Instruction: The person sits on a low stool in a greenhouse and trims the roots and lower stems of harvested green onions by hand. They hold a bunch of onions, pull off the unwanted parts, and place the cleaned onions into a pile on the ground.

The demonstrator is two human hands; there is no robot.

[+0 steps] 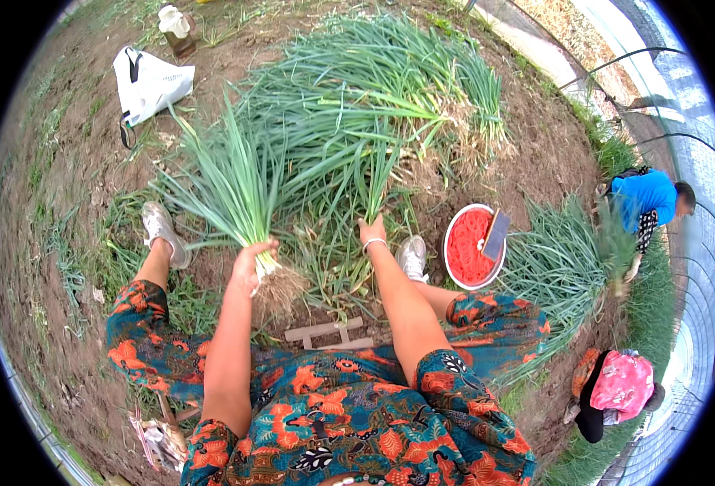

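Observation:
My left hand point(252, 263) is closed around the lower ends of a bunch of scallions point(236, 178); its green leaves fan upward and the tangled pale roots hang below my fist. To the right, my right hand point(371, 230) grips a smaller clump of scallions point(377, 182), whose leaves overlap the pile behind, so I cannot tell whether it is loose from it. Ahead of both hands lies a large heap of scallions point(333, 81), its roots mostly toward the right.
A white basin point(448, 263) of red ties stands right of my foot, with a dark flat rectangular object point(496, 235) on it. More scallions point(560, 251) lie beyond. Two people point(645, 198) bend at the right. A white bag point(151, 85) and a bottle point(177, 31) sit far left.

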